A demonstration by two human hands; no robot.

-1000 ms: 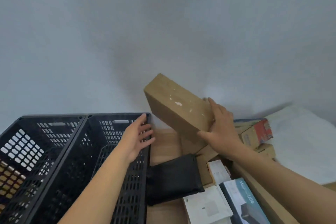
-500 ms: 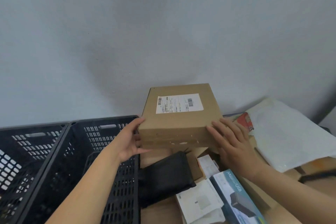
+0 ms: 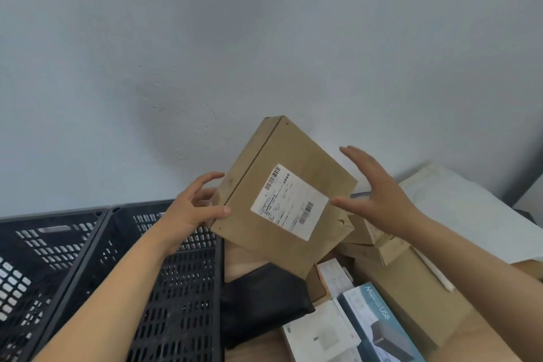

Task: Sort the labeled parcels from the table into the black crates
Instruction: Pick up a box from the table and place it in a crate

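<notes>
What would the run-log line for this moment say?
step: reading label | left hand: grips box | right hand: open beside box | box: tilted, label up | crates: left of box

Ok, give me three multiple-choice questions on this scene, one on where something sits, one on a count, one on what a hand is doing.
1. Where are the black crates? A left of the cardboard box B right of it C behind it
2. How many crates show? A one B two C four
3. What is the right hand doing? A gripping the box B open beside it C resting in a crate

Answers: 1 A, they fill the lower left. 2 B, two stand side by side. 3 B, its fingers are spread; only the left hand grips the box.
</notes>
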